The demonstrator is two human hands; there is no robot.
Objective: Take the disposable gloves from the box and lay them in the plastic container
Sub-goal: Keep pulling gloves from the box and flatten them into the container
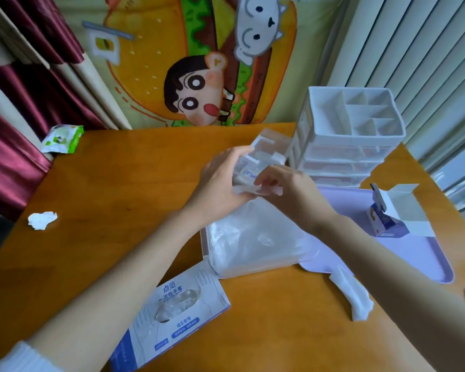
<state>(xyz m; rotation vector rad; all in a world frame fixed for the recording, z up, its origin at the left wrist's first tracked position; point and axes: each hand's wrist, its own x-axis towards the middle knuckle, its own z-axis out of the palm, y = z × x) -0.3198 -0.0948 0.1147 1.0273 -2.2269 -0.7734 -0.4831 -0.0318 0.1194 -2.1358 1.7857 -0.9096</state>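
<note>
Clear plastic is held between both hands: the plastic container (261,159), a see-through box with white clips on top, is raised above the orange wooden table (113,183). The left hand (220,183) is curled round the container's left side. The right hand (287,186) is closed on its near lower edge, where a thin clear strip is pinched at the fingertips. That spot is blurred, so it cannot be told whether the strip is a lid or a glove.

The disposable gloves (253,237) are seen as a thick, cloudy stack directly below the two hands and apart from them, on the near left corner of a lavender tray (414,253). The glove box (177,310), blue and white with an oval opening showing clear film, is laid flat just beside the stack's near left corner, partly under the left forearm.

A loose whitish sheet (352,296) is seen on the table to the right of the stack. A white drawer organiser (355,130) is placed behind the container, and a small opened purple carton (389,221) on the tray. A crumpled tissue (42,220) and a green-and-white packet (62,138) are seen far to the left.
</note>
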